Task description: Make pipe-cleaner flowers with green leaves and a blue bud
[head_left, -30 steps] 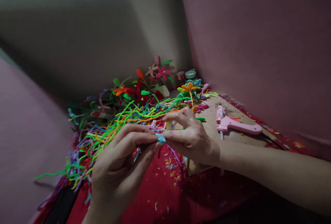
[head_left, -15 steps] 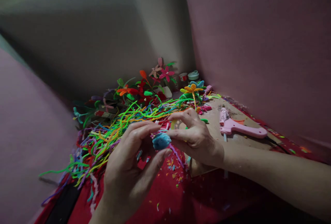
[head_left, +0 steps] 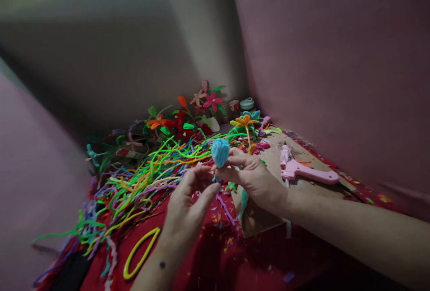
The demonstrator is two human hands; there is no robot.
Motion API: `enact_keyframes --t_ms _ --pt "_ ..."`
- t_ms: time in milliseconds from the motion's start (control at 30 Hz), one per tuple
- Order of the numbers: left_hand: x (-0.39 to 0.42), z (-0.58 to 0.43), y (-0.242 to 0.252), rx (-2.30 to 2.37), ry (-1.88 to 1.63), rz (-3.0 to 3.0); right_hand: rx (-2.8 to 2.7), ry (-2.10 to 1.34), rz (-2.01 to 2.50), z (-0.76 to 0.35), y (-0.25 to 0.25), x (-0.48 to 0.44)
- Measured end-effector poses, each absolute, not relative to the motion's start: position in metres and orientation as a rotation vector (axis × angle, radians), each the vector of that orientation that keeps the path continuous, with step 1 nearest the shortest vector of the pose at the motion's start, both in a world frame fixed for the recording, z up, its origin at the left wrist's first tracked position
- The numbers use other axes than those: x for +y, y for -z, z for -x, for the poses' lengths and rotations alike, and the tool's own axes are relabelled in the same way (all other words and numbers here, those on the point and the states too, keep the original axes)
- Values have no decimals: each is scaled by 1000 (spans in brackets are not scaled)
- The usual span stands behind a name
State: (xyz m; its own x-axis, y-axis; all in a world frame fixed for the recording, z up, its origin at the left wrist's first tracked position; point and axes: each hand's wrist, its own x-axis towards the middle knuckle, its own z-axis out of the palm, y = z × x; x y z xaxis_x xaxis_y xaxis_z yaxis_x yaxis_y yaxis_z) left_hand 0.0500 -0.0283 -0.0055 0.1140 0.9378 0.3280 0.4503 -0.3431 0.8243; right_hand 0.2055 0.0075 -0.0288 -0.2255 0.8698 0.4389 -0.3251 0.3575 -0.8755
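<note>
A fuzzy blue flower bud (head_left: 221,152) stands upright between my hands, above the red cloth. My right hand (head_left: 257,181) pinches its base between thumb and fingers. Just below the bud, my left hand (head_left: 193,201) closes its thumb and fingertips around the short lower end, which is mostly hidden by the fingers. Behind the hands spreads a pile of colourful pipe cleaners (head_left: 161,158).
A pink glue gun (head_left: 311,172) lies on a brown board (head_left: 268,219) at the right. A yellow loop (head_left: 141,253) rests on the red cloth (head_left: 208,255), left of my left forearm. Finished fuzzy flowers (head_left: 212,101) and a lidded jar (head_left: 247,104) stand at the back.
The blue bud has risen and turned upright. My left hand has moved right, its fingers now below the bud. The yellow loop has come into view.
</note>
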Motion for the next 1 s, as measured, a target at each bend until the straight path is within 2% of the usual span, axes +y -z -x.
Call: enact_keyframes --t_ms 233,367,600,1000 --pt "-29 -64 28 1447 -1336 -2398 -1183 -1476 493 -198 34 7" --pt "-26 -63 31 1411 -1377 -2423 -1073 -1594 445 -196 33 5" --pt "-27 -64 31 1334 -1362 -1676 -1088 -1722 365 -198 27 5" --pt "-22 -50 24 662 -954 -889 -1366 -1743 236 -205 38 20"
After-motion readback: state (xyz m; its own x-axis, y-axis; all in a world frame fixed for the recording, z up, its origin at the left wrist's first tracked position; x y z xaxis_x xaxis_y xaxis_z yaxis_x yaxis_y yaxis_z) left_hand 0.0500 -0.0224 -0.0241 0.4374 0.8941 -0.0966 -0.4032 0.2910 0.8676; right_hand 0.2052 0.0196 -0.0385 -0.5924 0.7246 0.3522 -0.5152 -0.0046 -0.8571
